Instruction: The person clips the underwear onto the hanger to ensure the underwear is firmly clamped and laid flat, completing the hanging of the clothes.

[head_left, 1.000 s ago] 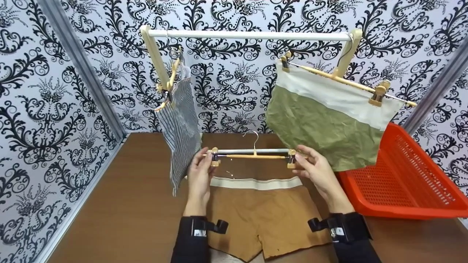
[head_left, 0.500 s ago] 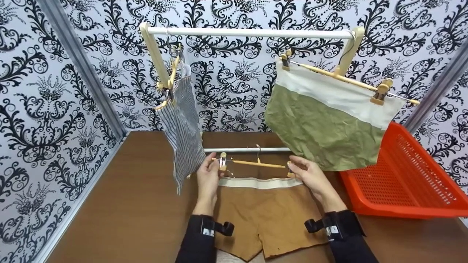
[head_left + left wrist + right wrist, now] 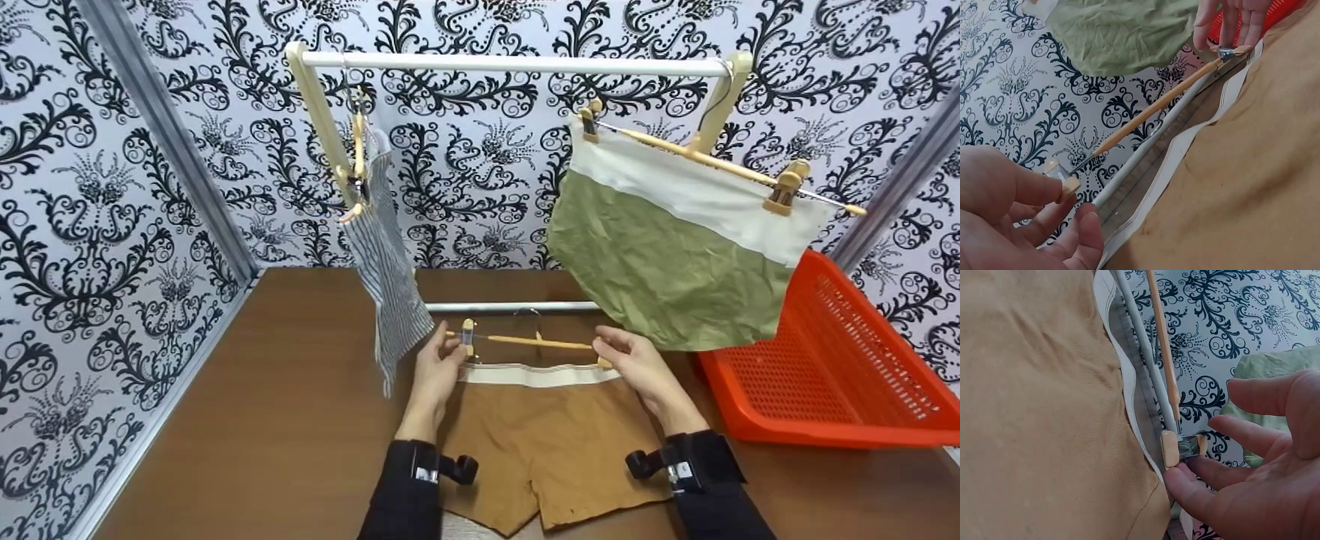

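Observation:
In the head view, a clip hanger (image 3: 538, 343) with a wooden bar is held level just behind the waistband of brown shorts (image 3: 555, 442). The shorts lie flat on the table, their cream waistband away from me. My left hand (image 3: 435, 371) pinches the hanger's left clip (image 3: 1064, 181) between thumb and fingers. My right hand (image 3: 641, 367) holds the right clip (image 3: 1185, 445) at its fingertips, with the other fingers spread loosely. Both clips are close to the waistband; neither visibly grips the cloth.
A rack with a white rail (image 3: 517, 63) stands behind. Striped cloth (image 3: 386, 262) hangs at its left, green shorts (image 3: 675, 255) at its right. A lower white bar (image 3: 510, 307) runs behind the hanger. A red basket (image 3: 817, 382) stands at right on the brown table (image 3: 247, 420).
Both hands have lowered the hanger toward the brown shorts' waistband, the left hand also shifting right. The striped cloth has swung to the right.

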Demonstrator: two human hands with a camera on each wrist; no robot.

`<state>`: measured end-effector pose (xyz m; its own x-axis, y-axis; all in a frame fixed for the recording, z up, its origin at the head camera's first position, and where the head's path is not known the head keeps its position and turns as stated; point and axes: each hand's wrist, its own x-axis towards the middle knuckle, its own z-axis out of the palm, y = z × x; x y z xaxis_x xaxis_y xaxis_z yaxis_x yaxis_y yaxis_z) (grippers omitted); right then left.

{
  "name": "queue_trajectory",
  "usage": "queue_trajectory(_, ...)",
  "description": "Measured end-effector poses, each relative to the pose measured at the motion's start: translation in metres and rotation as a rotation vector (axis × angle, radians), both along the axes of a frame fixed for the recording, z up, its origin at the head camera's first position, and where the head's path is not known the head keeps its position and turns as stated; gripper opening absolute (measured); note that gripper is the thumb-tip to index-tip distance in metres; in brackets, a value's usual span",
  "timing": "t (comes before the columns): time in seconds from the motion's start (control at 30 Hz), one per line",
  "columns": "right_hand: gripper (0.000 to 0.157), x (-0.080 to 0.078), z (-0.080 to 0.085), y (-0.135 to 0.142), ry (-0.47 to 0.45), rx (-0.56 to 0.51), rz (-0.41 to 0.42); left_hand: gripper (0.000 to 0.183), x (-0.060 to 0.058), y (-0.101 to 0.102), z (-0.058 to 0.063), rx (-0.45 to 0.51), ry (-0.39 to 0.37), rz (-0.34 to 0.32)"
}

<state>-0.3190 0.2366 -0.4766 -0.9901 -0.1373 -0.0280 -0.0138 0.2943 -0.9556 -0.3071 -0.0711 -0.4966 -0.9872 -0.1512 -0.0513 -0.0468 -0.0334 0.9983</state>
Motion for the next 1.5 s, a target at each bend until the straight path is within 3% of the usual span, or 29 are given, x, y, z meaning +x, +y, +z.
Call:
queue_trajectory(0.43, 0.054, -0.002, -0.003, 0.000, 0.014, -0.031, -0.018, 0.069, -0.001, 0.002, -0.005, 0.063, -0.006, -0.080)
queue_trajectory(0.63, 0.057, -0.002, -0.006, 0.000, 0.017, 0.007, 0.002, 0.063, 0.001, 0.004, -0.006, -0.008, 0.012, -0.169)
queue_trajectory(1.1, 0.054, 0.008, 0.009, 0.001, 0.044, 0.172, 0.116, 0.065, 0.008, 0.005, 0.002, -0.169, 0.011, -0.269)
queue_trajectory(1.2, 0.053, 0.009, 0.011, 0.001, 0.051, 0.190, 0.120, 0.061, 0.008, 0.001, 0.003, -0.259, 0.057, -0.286)
queue_trajectory(1.4, 0.053, 0.009, 0.011, 0.001, 0.057, 0.201, 0.113, 0.052, 0.009, -0.007, 0.002, -0.630, 0.147, -0.295)
queue_trajectory(1.5, 0.055, 0.010, 0.011, 0.001, 0.048, 0.212, 0.129, 0.049, 0.008, -0.010, 0.002, -0.693, 0.160, -0.308)
